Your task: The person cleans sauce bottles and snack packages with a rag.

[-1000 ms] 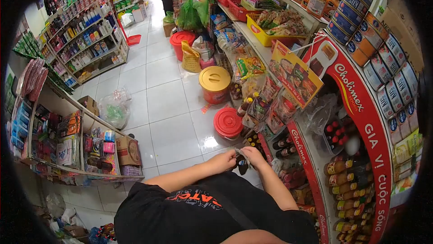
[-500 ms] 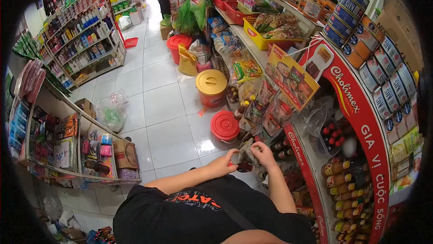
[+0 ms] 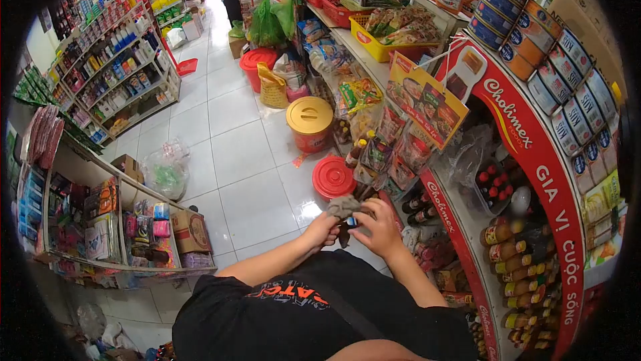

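Observation:
Both of my hands are together in front of my chest, over the tiled floor. My left hand (image 3: 322, 231) is closed around a dark bottle, of which only a small dark part shows beneath the fingers. A greyish cloth (image 3: 344, 207) lies bunched at the top of that grip. My right hand (image 3: 378, 227) is beside it, fingers bent at the cloth's right edge; whether it pinches the cloth is hidden. Just beyond the hands stands a red lidded bucket (image 3: 334, 177).
At the right, a red-framed shelf (image 3: 547, 194) holds rows of sauce bottles (image 3: 511, 271), with stacked cans (image 3: 501, 1) above. A gold-lidded bucket (image 3: 310, 121) stands ahead. Shelves (image 3: 127, 264) of packets and a plastic bag (image 3: 167, 174) are at the left.
The cloth has moved up and left, onto my left hand, which has closed into a fist. My right hand has shifted slightly down and left. The view has turned slightly.

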A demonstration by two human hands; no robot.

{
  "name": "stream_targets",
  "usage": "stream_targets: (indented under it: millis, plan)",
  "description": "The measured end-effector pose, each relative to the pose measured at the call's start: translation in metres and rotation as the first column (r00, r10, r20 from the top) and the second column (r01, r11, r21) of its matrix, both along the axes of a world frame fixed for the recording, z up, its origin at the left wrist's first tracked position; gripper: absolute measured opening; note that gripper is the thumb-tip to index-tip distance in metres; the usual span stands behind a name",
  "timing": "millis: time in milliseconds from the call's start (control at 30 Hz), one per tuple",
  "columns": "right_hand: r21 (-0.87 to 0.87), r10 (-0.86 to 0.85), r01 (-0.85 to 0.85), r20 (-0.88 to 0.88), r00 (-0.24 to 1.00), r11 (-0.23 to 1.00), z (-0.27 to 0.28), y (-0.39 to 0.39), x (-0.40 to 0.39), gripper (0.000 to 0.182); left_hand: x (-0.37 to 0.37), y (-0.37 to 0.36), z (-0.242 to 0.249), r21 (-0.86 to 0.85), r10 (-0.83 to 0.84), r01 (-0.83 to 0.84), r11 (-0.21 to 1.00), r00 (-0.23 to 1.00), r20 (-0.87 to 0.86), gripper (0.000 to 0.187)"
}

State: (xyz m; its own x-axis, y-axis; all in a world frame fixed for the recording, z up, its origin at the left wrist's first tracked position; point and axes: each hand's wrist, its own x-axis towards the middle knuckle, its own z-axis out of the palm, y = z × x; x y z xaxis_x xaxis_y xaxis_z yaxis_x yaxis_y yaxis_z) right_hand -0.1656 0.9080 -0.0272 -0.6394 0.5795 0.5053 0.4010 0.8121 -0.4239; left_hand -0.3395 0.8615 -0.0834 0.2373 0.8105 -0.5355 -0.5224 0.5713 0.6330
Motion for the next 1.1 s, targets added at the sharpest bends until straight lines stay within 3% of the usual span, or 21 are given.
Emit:
stream_targets:
  millis: [100, 233, 367, 500, 567, 633, 667, 767, 833, 900, 967, 1033, 1100]
  plan:
    - [-0.067, 0.092, -0.082, 0.172, 0.981, 0.994, -0.015, -0.002, -0.002, 0.039, -0.008, 0.001, -0.017, -0.12, 0.041, -0.016, 0.993, 0.977, 0.207, 0.013]
    - [-0.063, 0.022, -0.008, 0.237, 0.971, 0.998, -0.039, -0.004, -0.003, 0.038, -0.002, -0.002, -0.016, -0.114, -0.026, 0.036, 0.993, 0.995, 0.093, 0.02]
    - [-0.114, -0.002, 0.025, 0.195, 0.981, 0.993, -0.039, -0.009, -0.001, 0.034, -0.002, -0.003, -0.008, -0.126, -0.059, 0.061, 0.99, 0.998, 0.019, 0.022]
    - [-0.194, -0.008, 0.045, 0.188, 0.982, 0.98, -0.04, -0.011, 0.004, 0.036, 0.001, 0.002, 0.004, -0.01, -0.097, 0.098, 0.995, 0.962, -0.254, 0.026]
    - [-0.252, -0.029, 0.07, 0.163, 0.986, 0.965, -0.043, -0.01, 0.009, 0.037, 0.006, 0.002, 0.008, 0.06, -0.008, 0.025, 0.998, 0.961, -0.277, 0.033]
    - [-0.328, -0.071, 0.118, 0.153, 0.986, 0.937, -0.044, -0.007, 0.011, 0.038, -0.002, 0.004, 0.0, 0.135, -0.033, 0.046, 0.99, 0.995, -0.097, 0.035]
    - [-0.336, -0.144, 0.176, 0.118, 0.982, 0.925, -0.036, -0.005, 0.017, 0.036, -0.005, 0.005, 0.002, 0.143, -0.048, 0.057, 0.988, 0.997, -0.067, 0.034]
    - [-0.38, -0.303, 0.245, -0.1, 0.948, 0.892, -0.027, 0.009, 0.043, 0.036, -0.006, 0.004, 0.015, 0.235, -0.057, 0.115, 0.965, 0.97, -0.238, 0.032]
    - [-0.088, -0.359, 0.349, -0.147, 0.922, 0.933, -0.006, 0.022, 0.07, 0.036, -0.011, 0.003, 0.005, 0.242, -0.046, 0.109, 0.964, 0.966, -0.253, 0.031]
    - [-0.263, -0.524, 0.468, -0.21, 0.825, 0.843, 0.022, 0.021, 0.093, 0.036, -0.011, 0.002, 0.002, 0.227, -0.024, 0.092, 0.969, 0.958, -0.285, 0.031]
    - [-0.274, -0.506, 0.425, -0.476, 0.719, 0.863, 0.037, 0.032, 0.117, 0.035, -0.008, 0.002, 0.005, 0.196, 0.0, 0.061, 0.979, 0.956, -0.293, 0.031]
    - [-0.211, -0.535, 0.52, -0.575, 0.619, 0.828, 0.046, 0.048, 0.142, 0.036, -0.009, 0.002, 0.003, 0.181, -0.001, 0.064, 0.981, 0.946, -0.325, 0.033]
    - [-0.086, -0.543, 0.622, -0.591, 0.597, 0.778, 0.045, 0.071, 0.168, 0.037, -0.008, 0.0, 0.006, 0.209, -0.004, 0.079, 0.975, 0.942, -0.337, 0.03]
